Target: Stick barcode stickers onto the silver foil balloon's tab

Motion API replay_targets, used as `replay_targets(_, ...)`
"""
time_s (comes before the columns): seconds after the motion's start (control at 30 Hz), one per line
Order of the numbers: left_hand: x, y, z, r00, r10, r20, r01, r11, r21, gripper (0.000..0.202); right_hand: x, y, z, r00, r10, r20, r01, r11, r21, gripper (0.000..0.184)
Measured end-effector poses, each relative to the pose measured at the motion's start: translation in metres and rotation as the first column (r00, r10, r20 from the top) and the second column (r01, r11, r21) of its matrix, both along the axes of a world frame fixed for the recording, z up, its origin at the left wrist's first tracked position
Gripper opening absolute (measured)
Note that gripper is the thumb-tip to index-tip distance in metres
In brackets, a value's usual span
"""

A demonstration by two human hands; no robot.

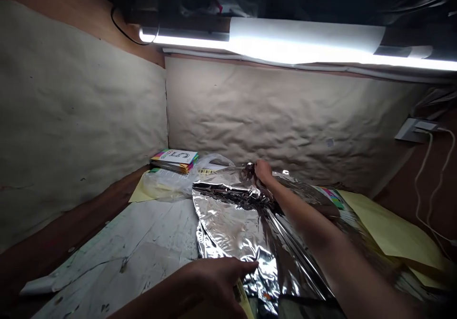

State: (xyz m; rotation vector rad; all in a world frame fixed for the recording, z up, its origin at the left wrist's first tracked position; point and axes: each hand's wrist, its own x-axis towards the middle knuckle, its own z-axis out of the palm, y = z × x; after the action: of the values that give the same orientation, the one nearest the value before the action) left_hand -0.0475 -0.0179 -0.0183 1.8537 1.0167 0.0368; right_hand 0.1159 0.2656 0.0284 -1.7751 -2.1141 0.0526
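A large sheet of shiny silver foil film point(232, 219), creased and bunched along its far part, lies over the middle of the table. My right hand point(263, 171) is closed on its gathered far edge, close to the back wall. Low in the view, my left hand point(217, 278) has its thumb stretched over the near part of the foil. Its fingers close round a yellow paper piece point(243, 301) with dark print, mostly hidden by the hand and cut off by the frame's bottom.
A stack of colourful printed cards point(174, 159) sits at the back left beside a clear plastic bag point(171, 182). Yellow paper point(392, 228) lies on the right. Paper-covered walls enclose the scuffed white tabletop point(153, 243); a tube light point(193, 40) hangs above. Cables point(423, 176) run down at right.
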Motion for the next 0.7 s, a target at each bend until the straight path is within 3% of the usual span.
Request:
replay_targets(0.1,-0.003,0.003,0.0,0.993,0.059,0.101,-0.056,0.998,-0.039,0.114,-0.002,-0.009,-0.014,0.996,0.063,-0.069,-0.071,0.991,-0.11,0.029)
replay_targets(0.17,-0.006,0.007,0.0,0.948,0.203,0.243,-0.197,0.979,-0.048,0.103,0.001,-0.018,-0.012,0.984,0.114,-0.139,-0.136,0.977,-0.161,0.029)
replay_targets(0.23,-0.01,0.012,0.0,0.821,0.39,0.417,-0.37,0.92,-0.131,0.094,0.006,-0.037,-0.005,0.956,0.178,-0.232,-0.226,0.954,-0.198,0.031)
replay_targets(0.3,-0.013,0.018,0.0,0.647,0.538,0.54,-0.488,0.837,-0.249,0.085,0.013,-0.068,0.001,0.911,0.254,-0.324,-0.337,0.913,-0.231,0.037)
replay_targets(0.37,-0.014,0.023,-0.002,0.504,0.618,0.603,-0.579,0.76,-0.295,0.069,0.023,-0.108,0.001,0.837,0.349,-0.422,-0.49,0.821,-0.293,0.043)
replay_targets(0.4,-0.014,0.025,-0.003,0.449,0.633,0.63,-0.62,0.729,-0.291,0.059,0.028,-0.129,-0.001,0.779,0.397,-0.485,-0.584,0.74,-0.333,0.043)
replay_targets(0.43,-0.013,0.026,-0.003,0.399,0.64,0.657,-0.65,0.703,-0.29,0.051,0.034,-0.148,-0.005,0.676,0.418,-0.606,-0.705,0.608,-0.367,0.046)
replay_targets(0.5,-0.01,0.027,-0.004,0.315,0.634,0.706,-0.659,0.682,-0.317,0.044,0.045,-0.177,-0.014,0.526,0.356,-0.772,-0.802,0.509,-0.312,0.052)
replay_targets(0.57,-0.008,0.028,-0.005,0.274,0.615,0.74,-0.618,0.702,-0.355,0.042,0.053,-0.191,-0.023,0.463,0.286,-0.839,-0.793,0.556,-0.249,0.045)
replay_targets(0.63,-0.005,0.028,-0.006,0.293,0.588,0.754,-0.594,0.73,-0.339,0.04,0.057,-0.195,-0.027,0.487,0.281,-0.827,-0.748,0.623,-0.229,0.036)
replay_targets(0.7,-0.003,0.027,-0.009,0.34,0.566,0.751,-0.617,0.737,-0.276,0.037,0.057,-0.197,-0.028,0.549,0.359,-0.755,-0.702,0.688,-0.183,0.033)
